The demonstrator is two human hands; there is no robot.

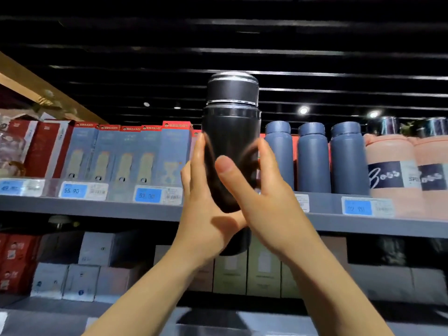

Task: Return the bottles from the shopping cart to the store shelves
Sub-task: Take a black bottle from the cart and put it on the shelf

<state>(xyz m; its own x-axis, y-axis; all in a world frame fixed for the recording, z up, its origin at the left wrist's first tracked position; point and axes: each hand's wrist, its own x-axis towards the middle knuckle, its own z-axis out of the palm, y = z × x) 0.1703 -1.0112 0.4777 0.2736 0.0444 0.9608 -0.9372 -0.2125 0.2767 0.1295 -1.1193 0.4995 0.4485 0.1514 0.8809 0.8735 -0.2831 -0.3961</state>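
Bottle, black and upright, stands in the grip of both hands: left hand with fingers straight along its left side, right hand curled round its right side, thumb across the front. Its base is hidden behind the palms (fingertips blur). Beyond the grip, the shelf carries blue bottles to the right.
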